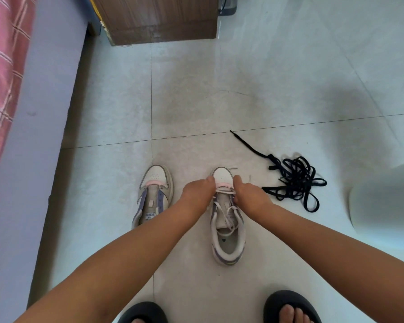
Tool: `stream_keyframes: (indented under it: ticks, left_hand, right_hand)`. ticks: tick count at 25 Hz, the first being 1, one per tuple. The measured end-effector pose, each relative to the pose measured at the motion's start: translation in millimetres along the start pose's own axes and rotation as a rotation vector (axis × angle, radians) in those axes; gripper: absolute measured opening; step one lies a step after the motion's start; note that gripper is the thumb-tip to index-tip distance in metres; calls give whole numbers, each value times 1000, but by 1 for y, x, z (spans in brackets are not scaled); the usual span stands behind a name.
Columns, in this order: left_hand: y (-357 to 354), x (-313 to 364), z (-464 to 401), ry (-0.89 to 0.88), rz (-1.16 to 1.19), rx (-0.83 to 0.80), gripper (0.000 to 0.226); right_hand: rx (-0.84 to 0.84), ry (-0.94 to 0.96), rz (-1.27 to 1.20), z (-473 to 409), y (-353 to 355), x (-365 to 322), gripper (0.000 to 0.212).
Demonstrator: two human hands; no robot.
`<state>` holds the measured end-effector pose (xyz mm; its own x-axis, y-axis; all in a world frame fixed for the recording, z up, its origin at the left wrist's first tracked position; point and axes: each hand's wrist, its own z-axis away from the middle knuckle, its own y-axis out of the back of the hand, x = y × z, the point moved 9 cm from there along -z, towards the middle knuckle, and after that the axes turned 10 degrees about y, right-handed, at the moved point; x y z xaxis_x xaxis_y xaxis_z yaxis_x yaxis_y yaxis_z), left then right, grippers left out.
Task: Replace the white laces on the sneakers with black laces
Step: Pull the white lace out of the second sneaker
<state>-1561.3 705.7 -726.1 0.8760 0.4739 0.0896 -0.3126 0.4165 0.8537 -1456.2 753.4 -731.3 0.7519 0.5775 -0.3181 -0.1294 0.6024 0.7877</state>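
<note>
On the tiled floor (219, 89), the right sneaker (226, 229) sits between both hands. Left hand (197, 190) and right hand (250, 194) curl their fingers around its white lace (224, 191) near the toe. Black laces (294, 180) lie heaped just beside the right hand.

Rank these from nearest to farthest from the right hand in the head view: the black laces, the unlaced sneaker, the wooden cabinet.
Measured from the right hand:
1. Black laces, piled on the floor just to its right.
2. Unlaced sneaker, to its left, beyond the left hand.
3. Wooden cabinet, far ahead at the top.
</note>
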Motion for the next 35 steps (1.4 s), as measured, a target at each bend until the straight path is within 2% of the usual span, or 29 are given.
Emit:
stream_keyframes:
  ticks: [3,5,7,8,9,10,13,14,15,16,18,20,22,24,26,27,29,32,34,35]
  left_hand:
    - [-7,-51,-14,322,230,-92,31]
    - [1,-67,-17,360,206,-101,31]
    - [21,-89,-25,384,135,-34,25]
    - [33,-102,-30,407,190,0,17]
    - [43,-117,-35,440,363,20,8]
    - [49,-129,-37,496,587,39,12]
    - [38,-142,-33,690,1542,8,13]
    - [34,-139,-29,730,1693,-21,18]
    - [35,-139,-26,717,1665,-23,19]
    - [43,-142,-27,651,1439,31,16]
    - [70,-142,-34,420,741,217,18]
    - [85,-128,-36,210,160,378,18]
    - [83,-116,-37,110,-347,416,39]
    - [82,-112,-39,20,-474,357,53]
    - [69,-124,-32,107,-558,166,53]
    - [67,-127,-29,144,-519,126,52]
    - [62,-123,-33,137,-512,156,59]
    - [41,-67,-14,6,-145,2,58]
    - [11,-13,10,-72,110,-177,52]
    - [-7,6,23,-67,150,-261,50]
  right_hand:
    - [-34,-162,-154,0,-2,24,17]
    - [-72,-231,-274,2,-6,39,20]
    - [-91,-253,-313,3,-7,44,23]
    - [-82,-256,-326,3,-6,46,23]
    - [-69,-254,-347,2,-5,48,24]
    - [-57,-243,-364,0,-5,50,25]
    - [-45,-229,-382,-3,-7,53,22]
    - [-38,-226,-375,-4,-8,54,20]
    - [-31,-223,-368,-4,-9,55,19]
    - [-25,-221,-360,-5,-10,55,19]
    - [-16,-214,-341,-6,-10,58,20]
    - [-12,-209,-322,-7,-10,59,20]
    - [-13,-205,-320,-7,-9,60,18]
    - [-14,-196,-330,-7,-8,60,18]
    - [-14,-187,-336,-6,-5,60,17]
    - [-13,-183,-335,-5,-3,59,18]
    - [30,-175,-330,-3,1,59,22]
    - [116,-158,-487,-3,3,55,28]
    - [128,-192,-800,-4,-7,47,22]
    - [114,-231,-960,-4,-14,42,17]
